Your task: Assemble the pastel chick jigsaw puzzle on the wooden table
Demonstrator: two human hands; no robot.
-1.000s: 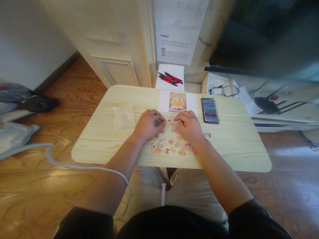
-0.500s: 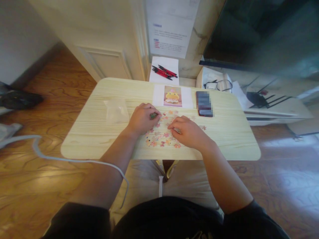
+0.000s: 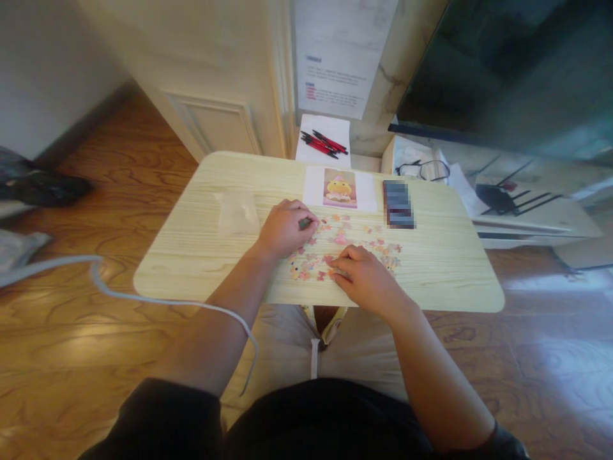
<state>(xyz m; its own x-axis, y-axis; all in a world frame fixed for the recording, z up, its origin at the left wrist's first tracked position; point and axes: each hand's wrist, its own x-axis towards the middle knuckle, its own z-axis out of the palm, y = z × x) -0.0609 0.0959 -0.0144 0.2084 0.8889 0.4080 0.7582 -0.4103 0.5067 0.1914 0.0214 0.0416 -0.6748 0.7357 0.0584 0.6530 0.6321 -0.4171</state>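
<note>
Small pink, orange and pale jigsaw puzzle pieces (image 3: 340, 239) lie loosely spread over the middle of the light wooden table. My left hand (image 3: 288, 229) rests at their left side, thumb and fingers pinched together; a small dark greenish patch shows in the curl of the fingers, and what they hold is too small to make out. Lower and to the right, my right hand (image 3: 364, 276) is curled with thumb and forefinger around a puzzle piece (image 3: 331, 272) among the nearer ones. Beyond both hands lies a sheet with a picture of a yellow cartoon figure (image 3: 340, 189).
A clear plastic bag (image 3: 238, 214) lies left on the table (image 3: 177, 255), and a phone (image 3: 398, 204) at the right. Red and black pens (image 3: 324, 144) rest on white paper behind. A white cable (image 3: 158, 298) crosses my left forearm. Glasses (image 3: 424, 169) sit on the cabinet.
My right hand has shifted down toward the near table edge, uncovering pieces above and beside it. My left hand keeps its pinch in about the same place. The view has moved slightly.
</note>
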